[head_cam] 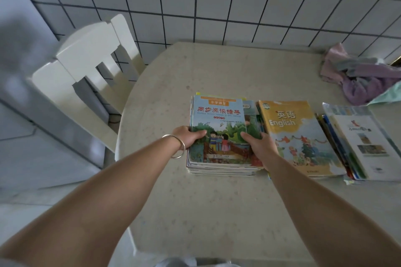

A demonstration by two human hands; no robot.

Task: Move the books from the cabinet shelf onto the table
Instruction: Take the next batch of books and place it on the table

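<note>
On the pale round table [217, 76], near its middle, lies a stack of books [219, 134], flat, its long axis running away from the person, the top cover's title end toward the tiled wall [238, 6]. The left hand [188, 137] grips the stack's left edge, thumb laid over the cover and the fingers hidden beneath or behind the edge; a silver bangle [176, 146] circles that wrist. The right hand [260, 143] clamps the right edge the same way, thumb on top, its fingers out of sight between this stack and the next one. How many books the stack holds cannot be counted; only the layered edges show at the near side. Just to the right, touching or nearly so, sits a yellow English book [297, 132] atop another pile, angled slightly. Further right a third pile [360, 141] lies flat, its top cover white. Crumpled cloth [358, 76] rests at the table's far right, cut off by the frame. A white chair [91, 67] stands at the left, blurred.
</note>
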